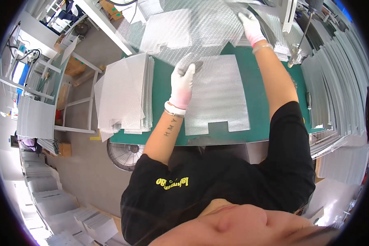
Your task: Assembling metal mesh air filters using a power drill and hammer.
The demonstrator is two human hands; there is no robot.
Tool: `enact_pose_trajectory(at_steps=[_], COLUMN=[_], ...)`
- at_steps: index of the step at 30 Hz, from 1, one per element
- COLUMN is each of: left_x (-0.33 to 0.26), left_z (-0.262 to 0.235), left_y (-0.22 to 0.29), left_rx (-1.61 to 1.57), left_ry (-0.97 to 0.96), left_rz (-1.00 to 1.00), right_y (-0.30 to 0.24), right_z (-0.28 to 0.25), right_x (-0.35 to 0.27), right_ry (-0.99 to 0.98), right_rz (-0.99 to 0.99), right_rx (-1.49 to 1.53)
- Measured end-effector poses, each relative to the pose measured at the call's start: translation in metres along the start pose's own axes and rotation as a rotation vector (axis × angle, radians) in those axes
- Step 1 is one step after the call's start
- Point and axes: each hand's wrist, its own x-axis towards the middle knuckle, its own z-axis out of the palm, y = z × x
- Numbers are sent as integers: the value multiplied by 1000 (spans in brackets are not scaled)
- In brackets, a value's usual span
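A large see-through silver mesh sheet (211,26) is spread at the far side of the table, its near edge reaching over other sheets. My left hand (182,84), in a white glove with a pinkish palm, has its thumb and fingers closed at this near edge. My right hand (250,26), gloved alike, grips the sheet's right edge farther off; its fingertips are partly hidden. Below the large sheet, a smaller notched mesh sheet (219,94) lies flat on the green tabletop (256,94), its cut-out toward me.
A stack of mesh sheets (121,92) stands at the table's left. Many sheets (336,82) hang in a rack on the right. A metal rod (302,39) comes down at the far right, beside a white post (288,16). A round fan (127,155) sits below the front edge.
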Motion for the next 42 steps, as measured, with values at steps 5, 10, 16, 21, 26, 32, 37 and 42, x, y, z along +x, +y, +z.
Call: enact_pose_trajectory(at_steps=[5,10,16,21,26,32,37,42], left_x=[4,-26,-84,-118,-128,-117,-110,-110], left_z=[-4,-11,-57,-49,-26,-27,-30,-32], left_y=[13,36,63,51,32,17,1,-12], left_rx=[-39,-9,12,176,922,1364,1494,1577], left_ry=[87,117,133,36,4,-73,-114,-149], left_rz=[-10,22,-63,-193,-95,169,-6,-97], right_y=[11,61,-44,-100,-100,-61,-37,-23], right_z=[1,-64,-49,-60,-51,-51,-49,-48], right_x=[13,44,-90,-268,-320,-311,-314,-323], right_ry=[-129,-5,-211,-597,-308,-275,-297,-304], right_rz=[28,180,-218,308,260,9,-22,-8], right_rx=[-36,-620,-472,-85,-690,-801,-897,-1013])
